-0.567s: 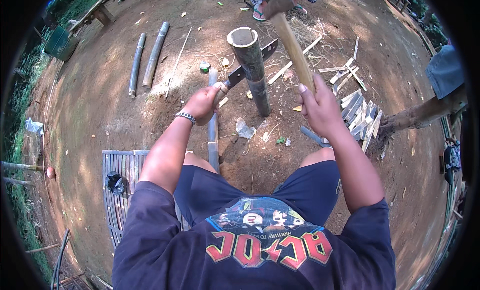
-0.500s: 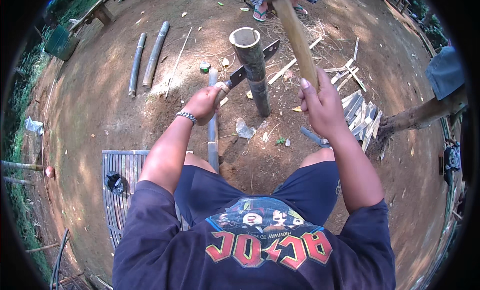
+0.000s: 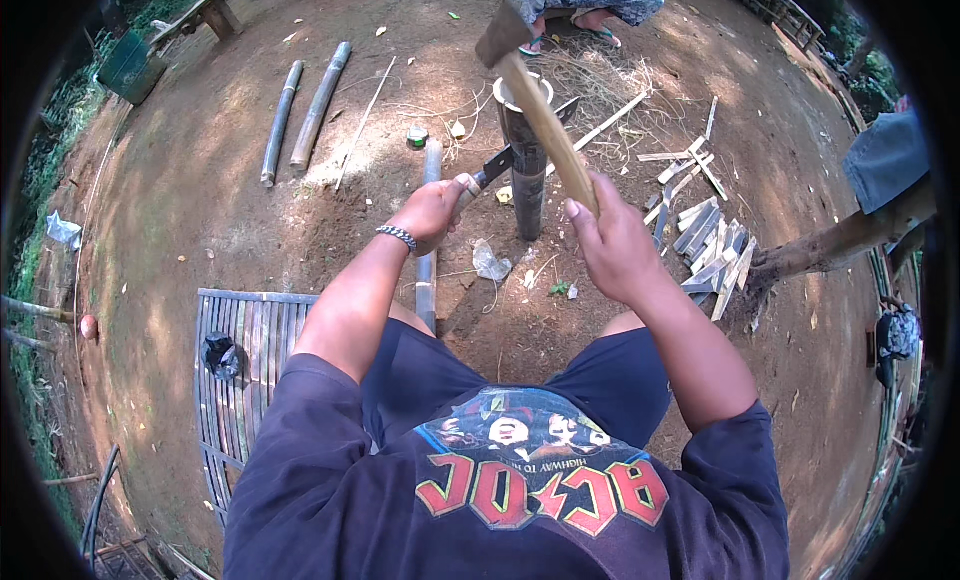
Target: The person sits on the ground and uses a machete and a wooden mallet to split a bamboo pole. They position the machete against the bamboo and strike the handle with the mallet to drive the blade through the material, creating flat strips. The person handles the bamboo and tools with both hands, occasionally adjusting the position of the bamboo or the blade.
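Observation:
My left hand (image 3: pixel 435 215) is closed around the handle of a machete (image 3: pixel 497 164). The blade crosses an upright bamboo section (image 3: pixel 529 195) below its rim, and its tip shows on the far right side; whether it is sunk into the bamboo is hidden. In my right hand (image 3: pixel 617 245) is the wooden handle of a heavy tool (image 3: pixel 548 130) with a broad dark head, axe or hammer, I cannot tell which. It is raised, and in the picture its handle passes in front of the bamboo. A thinner bamboo pole (image 3: pixel 427 280) lies beside my left knee.
Split bamboo pieces (image 3: pixel 715 245) lie in a pile at the right, near a slanted log (image 3: pixel 840 242). Two bamboo poles (image 3: pixel 320 105) rest at the far left. A slatted bamboo bench (image 3: pixel 255 310) is at my left. Ahead, a person in sandals (image 3: pixel 590 0) crouches near scattered strips.
The raised tool has swung left and down in the picture, and its broad head now shows fully. More of the person ahead is visible as the view has shifted. Both grips stay closed.

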`<state>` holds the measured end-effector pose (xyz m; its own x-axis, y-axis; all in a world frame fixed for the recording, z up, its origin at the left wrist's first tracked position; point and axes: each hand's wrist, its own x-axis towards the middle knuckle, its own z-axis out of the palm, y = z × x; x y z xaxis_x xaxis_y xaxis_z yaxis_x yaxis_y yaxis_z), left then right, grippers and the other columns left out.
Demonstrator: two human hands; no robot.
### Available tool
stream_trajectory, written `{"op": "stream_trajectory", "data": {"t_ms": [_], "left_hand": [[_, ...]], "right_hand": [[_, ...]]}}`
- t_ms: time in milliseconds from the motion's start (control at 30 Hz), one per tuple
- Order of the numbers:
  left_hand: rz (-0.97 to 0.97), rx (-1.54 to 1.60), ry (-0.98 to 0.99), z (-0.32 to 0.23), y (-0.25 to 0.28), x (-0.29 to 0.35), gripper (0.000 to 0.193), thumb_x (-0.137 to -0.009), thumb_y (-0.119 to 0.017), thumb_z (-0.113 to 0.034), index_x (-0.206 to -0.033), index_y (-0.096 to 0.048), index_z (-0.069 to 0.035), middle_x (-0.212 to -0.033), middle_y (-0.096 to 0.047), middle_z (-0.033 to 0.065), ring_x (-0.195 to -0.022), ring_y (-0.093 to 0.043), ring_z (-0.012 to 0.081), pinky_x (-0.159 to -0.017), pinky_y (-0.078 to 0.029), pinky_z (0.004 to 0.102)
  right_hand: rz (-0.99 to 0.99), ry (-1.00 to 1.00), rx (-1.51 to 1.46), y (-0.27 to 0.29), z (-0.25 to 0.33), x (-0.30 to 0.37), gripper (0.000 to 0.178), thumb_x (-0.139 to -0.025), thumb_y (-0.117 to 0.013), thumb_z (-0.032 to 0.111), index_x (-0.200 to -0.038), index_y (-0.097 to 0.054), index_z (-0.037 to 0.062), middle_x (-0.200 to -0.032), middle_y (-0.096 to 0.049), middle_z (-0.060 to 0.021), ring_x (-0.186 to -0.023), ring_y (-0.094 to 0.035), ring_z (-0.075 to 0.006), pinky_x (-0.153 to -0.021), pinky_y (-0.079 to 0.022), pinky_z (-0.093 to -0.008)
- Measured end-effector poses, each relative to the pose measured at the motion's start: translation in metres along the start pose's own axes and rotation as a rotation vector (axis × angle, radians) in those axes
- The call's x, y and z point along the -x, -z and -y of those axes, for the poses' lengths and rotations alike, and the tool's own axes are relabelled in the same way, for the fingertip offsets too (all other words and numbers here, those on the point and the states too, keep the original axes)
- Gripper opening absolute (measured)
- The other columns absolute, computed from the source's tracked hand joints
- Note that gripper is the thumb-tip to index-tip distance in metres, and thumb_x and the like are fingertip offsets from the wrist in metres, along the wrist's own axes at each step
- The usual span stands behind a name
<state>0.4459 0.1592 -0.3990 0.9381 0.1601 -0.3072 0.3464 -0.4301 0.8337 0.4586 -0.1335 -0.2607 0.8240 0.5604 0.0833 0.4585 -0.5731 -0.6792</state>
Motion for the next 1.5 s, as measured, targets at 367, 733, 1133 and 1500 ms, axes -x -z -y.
{"op": "stream_trajectory", "data": {"t_ms": [367,733,1133,1500], "left_hand": [[-0.031,-0.060,-0.027,0.000,-0.005,-0.003,0.058,-0.108,-0.038,-0.053,-0.088,-0.062,-0.004,-0.069,-0.064,0.0065,-0.064,-0.064,0.0171,-0.065,-0.053,0.0352],[0.003,0.014,-0.015,-0.004,-0.009,-0.013,0.058,-0.108,-0.039,-0.054,-0.090,-0.061,-0.004,-0.068,-0.062,0.0063,-0.061,-0.063,0.0175,-0.063,-0.053,0.0357],[0.187,0.468,-0.126,-0.004,-0.021,0.002,0.033,-0.101,-0.064,-0.037,-0.102,-0.063,-0.004,-0.078,-0.063,-0.0010,-0.075,-0.062,0.0098,-0.076,-0.052,0.0271],[0.021,0.674,-0.098,-0.035,-0.096,0.021,0.021,-0.093,-0.073,-0.021,-0.098,-0.058,-0.008,-0.081,-0.060,-0.0025,-0.072,-0.057,0.0085,-0.068,-0.048,0.0272]], "right_hand": [[0.159,-0.115,0.216,-0.017,-0.039,0.013,0.039,-0.103,-0.052,0.022,-0.134,-0.045,-0.0019,-0.101,-0.067,-0.0320,-0.093,-0.066,-0.0519,-0.083,-0.050,-0.0572],[0.178,-0.076,0.255,-0.036,-0.061,0.021,0.040,-0.103,-0.054,0.023,-0.136,-0.046,0.0006,-0.093,-0.068,-0.0299,-0.087,-0.067,-0.0488,-0.078,-0.051,-0.0568],[-0.333,-0.364,-0.505,-0.071,-0.111,0.086,0.030,-0.105,-0.055,0.019,-0.126,-0.045,0.0009,-0.079,-0.060,-0.0095,-0.064,-0.064,-0.0205,-0.057,-0.050,-0.0358],[0.318,-0.898,-0.599,-0.268,-0.224,0.082,0.032,-0.104,-0.053,0.026,-0.120,-0.055,-0.0010,-0.095,-0.063,-0.0132,-0.076,-0.064,-0.0229,-0.070,-0.058,-0.0405]]}}
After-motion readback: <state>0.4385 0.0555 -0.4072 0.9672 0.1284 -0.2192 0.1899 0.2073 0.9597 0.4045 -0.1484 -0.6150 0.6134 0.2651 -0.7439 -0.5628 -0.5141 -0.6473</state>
